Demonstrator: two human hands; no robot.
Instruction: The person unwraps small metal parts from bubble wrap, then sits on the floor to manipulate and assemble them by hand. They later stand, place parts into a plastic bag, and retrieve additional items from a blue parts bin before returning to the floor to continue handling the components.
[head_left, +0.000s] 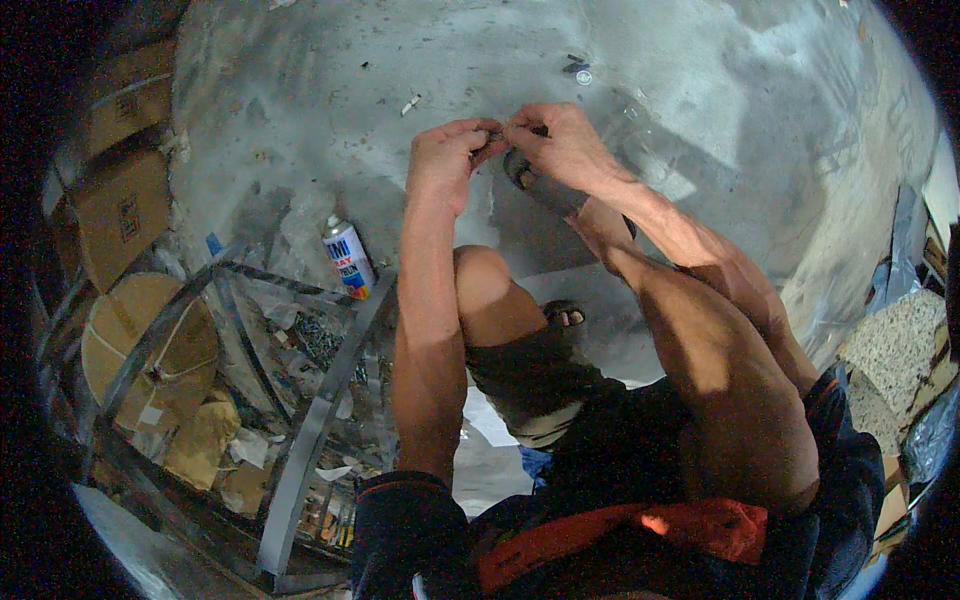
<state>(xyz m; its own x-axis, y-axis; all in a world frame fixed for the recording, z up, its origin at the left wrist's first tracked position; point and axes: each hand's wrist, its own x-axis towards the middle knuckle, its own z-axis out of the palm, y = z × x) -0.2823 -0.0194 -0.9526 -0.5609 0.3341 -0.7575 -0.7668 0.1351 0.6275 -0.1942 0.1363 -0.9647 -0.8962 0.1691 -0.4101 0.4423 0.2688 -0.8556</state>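
Note:
Both my hands meet in front of me, above the concrete floor and close to my sandalled foot (525, 172). My left hand (447, 155) is closed, its fingers pinching a small dark piece whose kind I cannot make out. Against it, the thumb and fingertips of my right hand (560, 140) press together at the same spot. Whatever sits between those right fingertips is hidden or too small to name. A white, blue and red spray can (347, 258) stands left of my left forearm.
A dark metal frame (300, 440) stands at lower left, with cardboard, a round cardboard disc (150, 345) and scraps around it. Cardboard boxes (125, 215) line the left. A small white piece (411, 104) and dark bits (576, 65) lie on the floor. A speckled stone slab (895, 340) is at right.

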